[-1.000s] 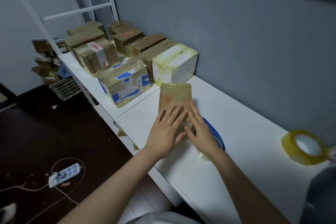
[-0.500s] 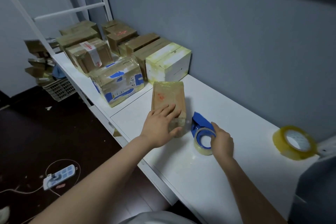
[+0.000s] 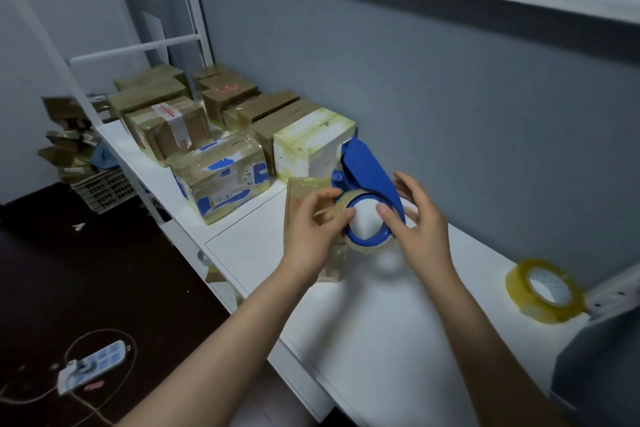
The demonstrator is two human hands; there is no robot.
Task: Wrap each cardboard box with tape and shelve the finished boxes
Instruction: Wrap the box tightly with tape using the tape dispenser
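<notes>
A small brown cardboard box (image 3: 300, 196), glossy with tape, lies on the white table (image 3: 398, 315) in front of me. Above its right end I hold a blue tape dispenser (image 3: 369, 172) with a clear tape roll, lifted off the table. My right hand (image 3: 420, 218) grips the dispenser, thumb inside the roll's ring. My left hand (image 3: 317, 227) pinches the tape at the roll's left edge and hides part of the box.
Several taped boxes (image 3: 221, 149) stand packed together at the table's far left, a white one (image 3: 313, 139) nearest. A yellowish spare tape roll (image 3: 545, 289) lies at the right. Floor at left holds a power strip (image 3: 91, 366), a basket (image 3: 104, 185) and cardboard scraps.
My right hand picked the dispenser up off the table and raised it over the box. My left hand left the box top and went to the tape roll.
</notes>
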